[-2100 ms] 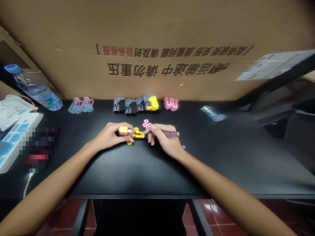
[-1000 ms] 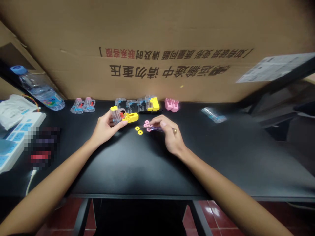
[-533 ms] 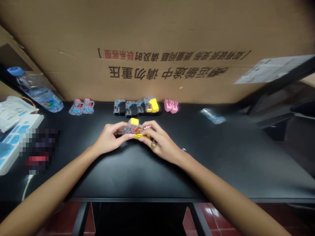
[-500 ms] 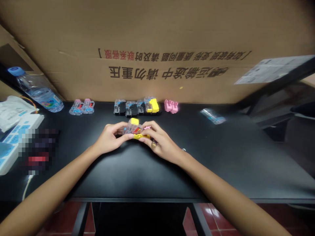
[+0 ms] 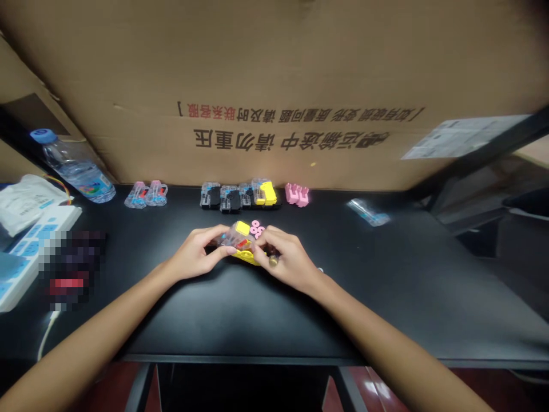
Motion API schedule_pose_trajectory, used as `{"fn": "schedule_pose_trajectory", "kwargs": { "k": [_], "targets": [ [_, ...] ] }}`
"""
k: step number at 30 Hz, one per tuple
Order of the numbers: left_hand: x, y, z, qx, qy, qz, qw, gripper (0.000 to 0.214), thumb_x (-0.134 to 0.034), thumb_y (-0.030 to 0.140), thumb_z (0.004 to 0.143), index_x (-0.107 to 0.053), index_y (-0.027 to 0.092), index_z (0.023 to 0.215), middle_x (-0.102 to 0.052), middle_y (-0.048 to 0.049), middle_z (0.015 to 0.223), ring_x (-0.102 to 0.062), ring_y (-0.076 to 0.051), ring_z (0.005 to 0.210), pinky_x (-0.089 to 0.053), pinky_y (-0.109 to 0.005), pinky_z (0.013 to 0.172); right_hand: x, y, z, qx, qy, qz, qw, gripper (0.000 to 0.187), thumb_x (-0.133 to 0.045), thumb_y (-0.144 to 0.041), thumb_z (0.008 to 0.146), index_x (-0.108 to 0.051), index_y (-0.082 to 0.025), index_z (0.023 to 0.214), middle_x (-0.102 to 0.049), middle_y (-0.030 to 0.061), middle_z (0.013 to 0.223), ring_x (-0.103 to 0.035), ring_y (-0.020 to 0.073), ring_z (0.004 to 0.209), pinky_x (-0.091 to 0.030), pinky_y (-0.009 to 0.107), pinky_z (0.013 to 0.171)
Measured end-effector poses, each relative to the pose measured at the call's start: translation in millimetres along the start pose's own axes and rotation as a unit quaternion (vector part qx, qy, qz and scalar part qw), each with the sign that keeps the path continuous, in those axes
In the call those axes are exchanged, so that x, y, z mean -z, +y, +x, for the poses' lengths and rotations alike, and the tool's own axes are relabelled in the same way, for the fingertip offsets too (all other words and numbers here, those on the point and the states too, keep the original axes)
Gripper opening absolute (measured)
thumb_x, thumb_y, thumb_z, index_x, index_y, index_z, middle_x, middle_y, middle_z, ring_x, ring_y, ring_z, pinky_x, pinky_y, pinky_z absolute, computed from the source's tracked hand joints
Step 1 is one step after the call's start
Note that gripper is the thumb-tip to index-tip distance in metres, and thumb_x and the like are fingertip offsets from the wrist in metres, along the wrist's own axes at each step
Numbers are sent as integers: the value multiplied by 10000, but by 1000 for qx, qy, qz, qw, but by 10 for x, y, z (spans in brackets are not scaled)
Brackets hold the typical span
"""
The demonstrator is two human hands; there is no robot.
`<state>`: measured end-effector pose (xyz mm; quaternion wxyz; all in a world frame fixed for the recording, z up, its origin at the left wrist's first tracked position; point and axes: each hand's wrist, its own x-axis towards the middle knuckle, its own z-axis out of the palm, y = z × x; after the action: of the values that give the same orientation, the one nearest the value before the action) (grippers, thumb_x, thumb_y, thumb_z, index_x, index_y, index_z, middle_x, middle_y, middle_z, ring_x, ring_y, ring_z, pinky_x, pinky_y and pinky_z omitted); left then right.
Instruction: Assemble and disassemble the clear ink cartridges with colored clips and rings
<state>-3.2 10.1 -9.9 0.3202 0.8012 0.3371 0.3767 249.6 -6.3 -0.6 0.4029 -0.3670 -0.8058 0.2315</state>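
A clear plastic assembly (image 5: 235, 237) with a yellow square cap, a red part inside and a yellow lower piece (image 5: 245, 256) sits between my hands, low over the black table. My left hand (image 5: 198, 250) grips its left end, thumb along the near side and fingers behind. At the right end, the thumb and curled fingers of my right hand (image 5: 285, 257) close on the assembly; a ring shows on one finger. Several small pink round pieces (image 5: 256, 229) lie just behind it, near my right fingertips. What lies under my right fingers is hidden.
Along the back stand clear pink-topped pieces (image 5: 147, 194), black-and-clear pieces (image 5: 230, 198), a yellow one (image 5: 266, 193) and pink parts (image 5: 297, 194). A plastic packet (image 5: 368, 212) lies right. At left are a water bottle (image 5: 81, 169) and power strip (image 5: 38, 252). Cardboard (image 5: 274, 68) rises behind.
The view has tilted up slightly, so everything sits lower. My right fingers have curled in more tightly, and the pink round pieces behind the assembly now show more fully.
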Motion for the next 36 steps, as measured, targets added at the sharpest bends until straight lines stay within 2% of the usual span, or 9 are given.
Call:
{"fn": "schedule_pose_trajectory", "kwargs": {
  "k": [4, 12, 22, 25, 27, 29, 31, 33, 36],
  "targets": [
    [-17, 1, -12, -61, 28, 32, 997, 294, -745, 339, 1001, -750, 188, 1253, -840, -86, 1085, -799, -200, 870, -649, -279, 833, 3, -34, 8, 31, 9, -20, 999, 267, -588, -246, 1049, -556, -252, 784, -593, 7, 709, -534, 178, 656, -420, 317, 620],
    [-36, -58, -50, -116, 62, 83, 988, 288, -743, 272, 997, -726, 195, 1273, -839, -104, 1152, -826, -232, 983, -662, -316, 934, 6, -12, 20, 68, -1, -47, 997, 201, -554, -200, 1061, -568, -253, 868, -603, 12, 742, -539, 188, 698, -423, 324, 635],
    [22, 21, -31, -124, 74, 92, 985, 244, -698, 209, 1012, -687, 201, 1256, -828, -64, 1073, -803, -189, 909, -632, -260, 851, 29, -27, 27, 102, 15, -74, 992, 193, -604, -150, 1039, -580, -236, 867, -598, 7, 746, -514, 172, 675, -405, 308, 617],
    [103, 34, 12, -108, 111, 103, 983, 190, -697, 225, 1011, -703, 203, 1200, -813, -52, 1039, -776, -185, 894, -610, -267, 848, 104, 29, 57, 134, 36, -96, 986, 169, -626, -134, 1013, -597, -232, 878, -611, 8, 733, -512, 170, 658, -409, 306, 608],
    [216, -4, 55, -86, 156, 131, 975, 153, -683, 264, 1019, -716, 203, 1155, -792, -55, 1033, -748, -193, 902, -593, -290, 847, 246, 126, 87, 132, 60, -123, 982, 174, -633, -137, 990, -602, -236, 850, -614, 9, 713, -530, 173, 649, -423, 306, 609],
    [373, -84, 99, -38, 197, 177, 964, 158, -689, 336, 1011, -716, 197, 1080, -755, -58, 1007, -708, -199, 889, -570, -307, 816, 480, 279, 110, 97, 102, -164, 976, 185, -645, -167, 950, -598, -243, 788, -626, 14, 699, -553, 179, 633, -434, 310, 608],
    [542, -201, 126, 39, 222, 201, 953, 250, -719, 430, 980, -702, 202, 1082, -738, -42, 956, -675, -191, 813, -554, -315, 777, 774, 474, 115, -2, 176, -210, 962, 163, -641, -223, 916, -609, -246, 757, -656, 21, 709, -570, 180, 608, -442, 312, 606],
    [687, -335, 127, 115, 233, 180, 949, 409, -750, 487, 934, -660, 210, 1222, -740, -29, 936, -686, -194, 792, -554, -316, 758, 1062, 677, 95, -135, 235, -252, 929, 123, -625, -249, 873, -633, -243, 750, -686, 32, 706, -619, 200, 630, -466, 325, 652],
    [815, -524, 92, 188, 217, 191, 939, 563, -750, 524, 902, -577, 224, 1346, -686, 10, 840, -666, -189, 688, -537, -317, 704, 1343, 930, 42, -322, 241, -328, 855, 92, -673, -299, 815, -685, -231, 754, -712, 74, 714, -672, 260, 707, -456, 351, 679]
  ]
}}
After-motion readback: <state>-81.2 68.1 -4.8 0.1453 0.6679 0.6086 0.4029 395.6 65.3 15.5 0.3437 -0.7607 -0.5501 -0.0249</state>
